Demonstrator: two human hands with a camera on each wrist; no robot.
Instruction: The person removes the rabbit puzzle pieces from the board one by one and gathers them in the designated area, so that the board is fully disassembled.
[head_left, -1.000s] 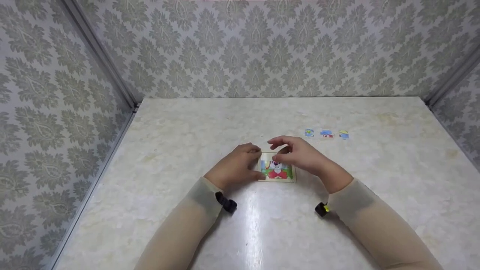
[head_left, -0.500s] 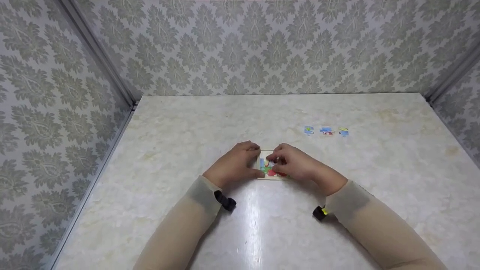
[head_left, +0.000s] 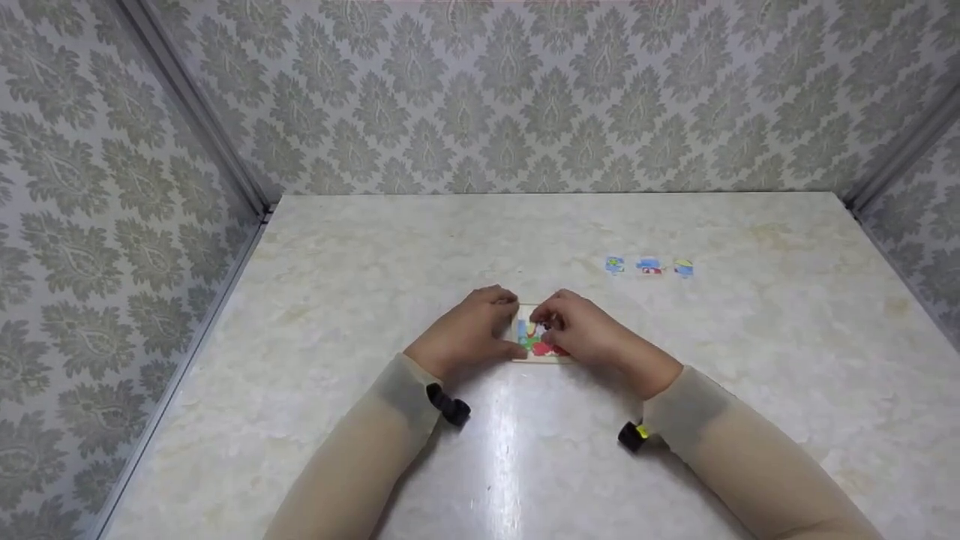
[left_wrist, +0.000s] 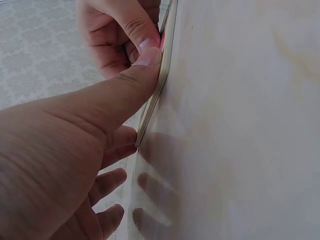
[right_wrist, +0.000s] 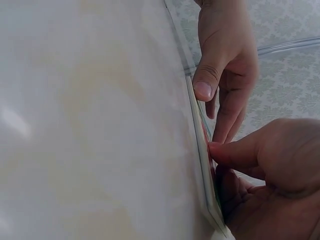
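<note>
A small wooden jigsaw puzzle board (head_left: 523, 358) lies on the table, its picture red, green and blue with a cartoon animal. My left hand (head_left: 469, 330) grips its left side, thumb at the near corner and fingers at the far edge. In the left wrist view, the left thumb (left_wrist: 149, 57) rests on the board's near edge. My right hand (head_left: 589, 330) is over the board's right part, fingers curled. Its thumb and index finger pinch at a puzzle piece (head_left: 547, 325) in the middle of the picture. The right palm and fingers hide the rest of the picture.
Three loose puzzle pieces lie in a row beyond the right hand: a left one (head_left: 615, 264), a middle one (head_left: 649, 265) and a right one (head_left: 683, 267). The pale marbled table (head_left: 360, 255) ends at a patterned wall (head_left: 465, 97) behind and at the sides.
My right hand has come down from above the board and its fingers have closed in on the middle of the picture. The left hand keeps its hold on the board.
</note>
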